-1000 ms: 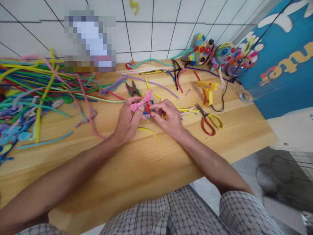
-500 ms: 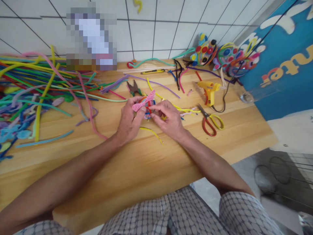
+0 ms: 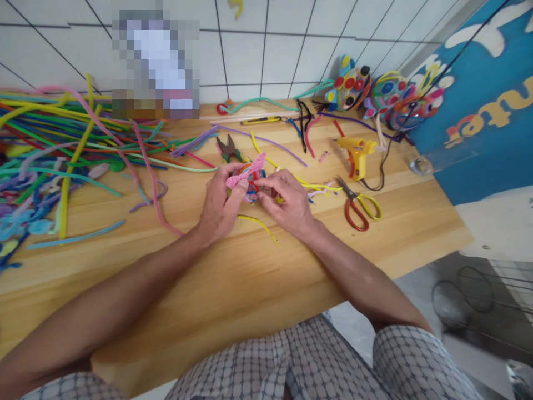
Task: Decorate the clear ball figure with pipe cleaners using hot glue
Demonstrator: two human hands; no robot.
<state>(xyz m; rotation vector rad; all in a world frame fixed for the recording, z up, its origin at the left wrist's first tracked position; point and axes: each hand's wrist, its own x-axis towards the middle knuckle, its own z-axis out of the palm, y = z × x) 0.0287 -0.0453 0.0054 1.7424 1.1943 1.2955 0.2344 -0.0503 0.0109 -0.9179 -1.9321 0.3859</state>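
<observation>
Surface: pale wood and a busy scene, reaching to a white tiled wall, with a blue board away to the right.
Craft piece: centre stage, between the two hands, small and many-coloured, a pink bow slanting across it and a red strip on its near face; whether it touched the surface, nobody could tell.
Left hand: fingers curled round the piece's left side, thumb pressed down by the bow.
Right hand: in from the other side, forefinger and thumb tips close together at the strip; pinching or merely touching, I couldn't tell.
Pliers: just beyond the left hand, jaws parted.
Yellow stem: loose, on the near side of the hands.
Scissors: out to the right, red and yellow handles apart.
Glue gun: yellow, just beyond the scissors, cord trailing.
Stems: a great tangle, all down the left!
</observation>
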